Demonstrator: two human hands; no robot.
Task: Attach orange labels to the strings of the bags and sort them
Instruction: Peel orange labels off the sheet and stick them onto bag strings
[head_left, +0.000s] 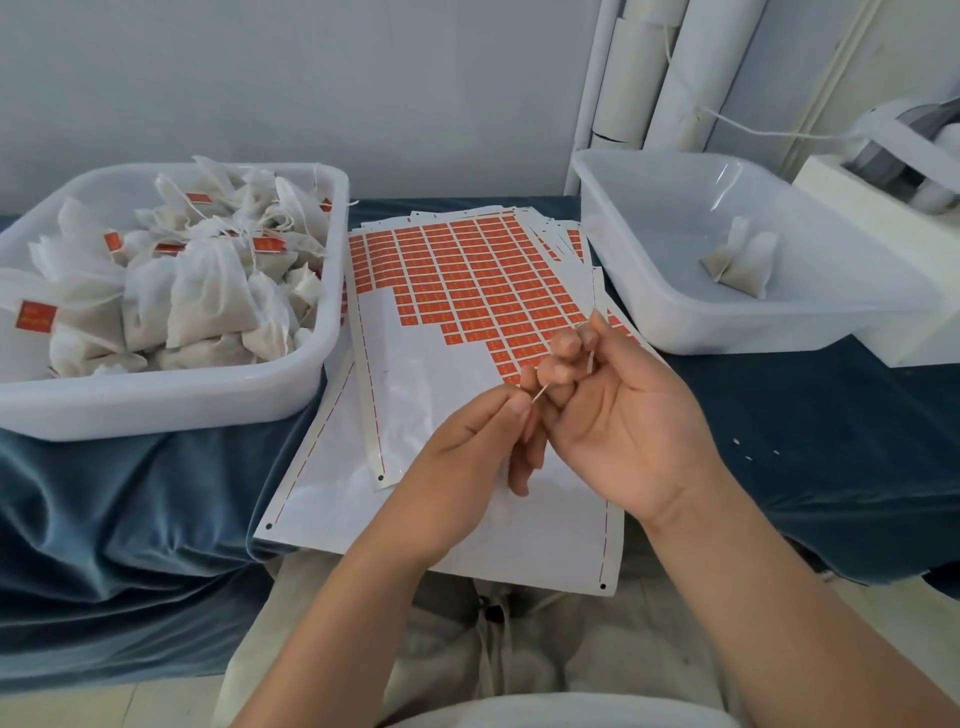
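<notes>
Above the sheet (457, 415), the left hand (467, 447) pinches a string (540, 391) between thumb and forefinger. The right hand (628, 415) holds its other end in curled fingers. Tagged bags (208, 291) fill the left tub (156, 410).

The string (540, 393) is seen only as short stretches between the left hand (467, 447) and the right hand (623, 415), the rest being covered by curled fingers (566, 345), so whether a label is fixed to it cannot be told. The print on the orange labels (467, 270) is too small to be read, and part of their sheet (415, 364) is covered by both hands. The left tub (156, 410) and the blurred reel device (904, 150) at far right are cut off by the edges.
</notes>
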